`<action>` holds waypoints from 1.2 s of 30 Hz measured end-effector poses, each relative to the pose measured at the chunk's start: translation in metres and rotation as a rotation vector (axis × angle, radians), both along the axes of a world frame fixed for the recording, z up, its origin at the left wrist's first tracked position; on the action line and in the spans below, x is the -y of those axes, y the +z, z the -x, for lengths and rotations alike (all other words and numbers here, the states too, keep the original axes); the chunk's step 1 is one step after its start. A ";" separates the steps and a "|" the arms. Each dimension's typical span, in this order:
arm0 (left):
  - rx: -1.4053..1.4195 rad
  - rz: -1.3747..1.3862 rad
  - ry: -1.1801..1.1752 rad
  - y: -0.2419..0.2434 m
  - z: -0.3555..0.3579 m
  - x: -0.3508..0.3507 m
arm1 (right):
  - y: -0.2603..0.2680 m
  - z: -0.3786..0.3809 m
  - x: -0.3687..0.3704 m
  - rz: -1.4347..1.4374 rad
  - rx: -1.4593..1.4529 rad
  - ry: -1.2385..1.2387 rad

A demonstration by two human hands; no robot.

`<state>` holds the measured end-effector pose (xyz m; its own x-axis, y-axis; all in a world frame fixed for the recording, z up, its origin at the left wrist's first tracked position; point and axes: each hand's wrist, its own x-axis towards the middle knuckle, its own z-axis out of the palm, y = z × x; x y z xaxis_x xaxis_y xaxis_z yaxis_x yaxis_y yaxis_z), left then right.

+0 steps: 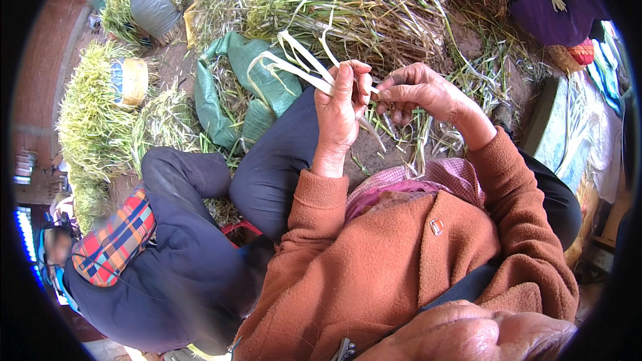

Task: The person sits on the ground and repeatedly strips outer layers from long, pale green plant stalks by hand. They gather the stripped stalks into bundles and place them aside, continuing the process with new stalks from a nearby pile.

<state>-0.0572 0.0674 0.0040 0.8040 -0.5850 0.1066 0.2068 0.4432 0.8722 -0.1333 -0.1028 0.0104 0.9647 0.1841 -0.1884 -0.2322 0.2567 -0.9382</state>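
Note:
Pale, flat plant leaves [306, 62] stick up and to the left from my left hand [342, 98], whose thumb and fingers are closed around them. Below that hand their lower end hangs out as a thin whitish stalk [372, 133]. Close by on the right, my right hand [421, 91] pinches a short white piece between thumb and forefinger, near the left fingertips. Both hands are above my lap, where a pink checked cloth [451, 170] lies. Whether the white piece joins the leaves cannot be told.
A large heap of green leafy stalks [346, 10] lies ahead, with loose trimmings [441, 135] on the ground. A green woven sack [215, 105] is at the left, beyond it bundled greens [95, 110]. A co-worker [165, 260] sits close on my left. Whitish sheeting [597, 125] lies right.

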 end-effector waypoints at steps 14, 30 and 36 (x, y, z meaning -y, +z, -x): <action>0.194 0.025 0.073 -0.001 0.003 0.001 | 0.001 0.003 -0.004 0.009 0.097 -0.091; 0.245 0.127 0.099 -0.007 0.005 0.000 | -0.019 -0.006 0.002 -0.609 0.103 -0.405; 0.096 0.218 0.108 -0.005 -0.003 -0.002 | -0.027 -0.005 0.025 -0.878 0.187 -0.386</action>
<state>-0.0546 0.0695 -0.0012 0.8406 -0.4511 0.2998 0.0689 0.6381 0.7669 -0.1288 -0.1276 -0.0163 0.9886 -0.1485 0.0269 0.1471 0.9088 -0.3905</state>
